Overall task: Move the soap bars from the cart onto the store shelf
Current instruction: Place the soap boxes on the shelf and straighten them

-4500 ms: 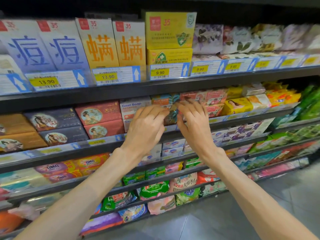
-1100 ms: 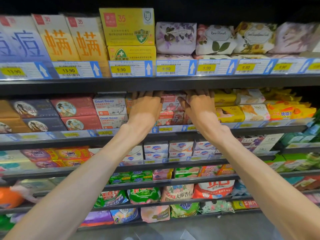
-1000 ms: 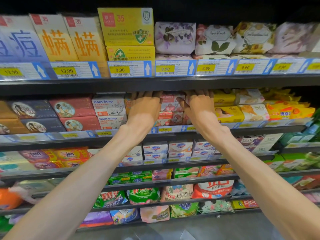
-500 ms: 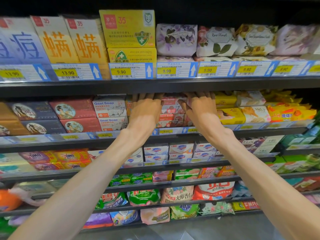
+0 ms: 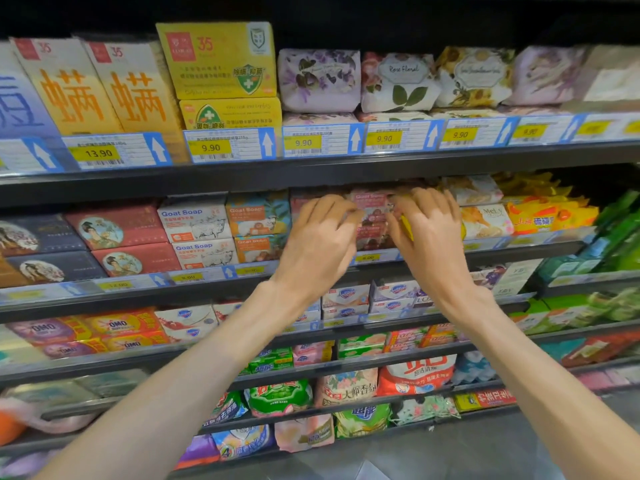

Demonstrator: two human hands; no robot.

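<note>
A stack of pink Goat Soap boxes (image 5: 372, 211) stands on the second shelf (image 5: 519, 249), under the top shelf's edge. My left hand (image 5: 322, 237) is at the stack's left side and my right hand (image 5: 427, 233) at its right side. Both hands have curled, spread fingers whose tips rest against the top pink box. Neither hand lifts a box off the stack. White Goat Soap boxes (image 5: 195, 220) and orange Goat Soap boxes (image 5: 258, 213) sit to the left on the same shelf. No cart is in view.
Yellow soap packs (image 5: 485, 220) sit right of my right hand. The top shelf (image 5: 311, 171) hangs low over the stack, with price tags (image 5: 211, 147) along it. Lower shelves hold white soap boxes (image 5: 346, 296) and detergent bags (image 5: 414, 375). Grey floor (image 5: 415, 452) lies below.
Both hands have drawn back out of the shelf a little and their fingers have curled from flat to bent. The view has shifted left.
</note>
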